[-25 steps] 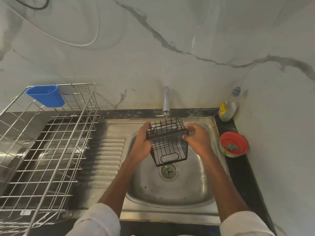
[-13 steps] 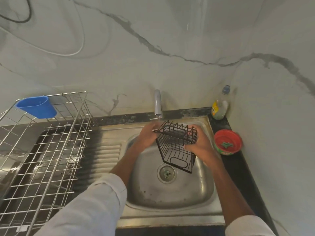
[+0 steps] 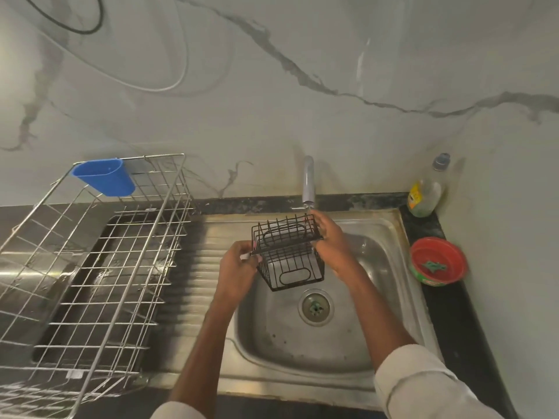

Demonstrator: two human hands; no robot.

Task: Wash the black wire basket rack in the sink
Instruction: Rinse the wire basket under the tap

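Large chrome wire dish rack point(image 3: 90, 267): on drainboard, left of basin. Stainless steel sink point(image 3: 390, 237): basin under short metal tap point(image 3: 308, 182). Black wire basket rack point(image 3: 287, 252): held above basin, tilted, below tap. Left hand point(image 3: 236, 270): fingers closed on rack's left rim. Right hand point(image 3: 332, 243): fingers closed on rack's right side. Red round plastic bowl point(image 3: 437, 264): on dark counter, right of sink.

Dim, greenish light; glare on the marble wall point(image 3: 360, 62); wide-angle bending at edges, slight motion blur
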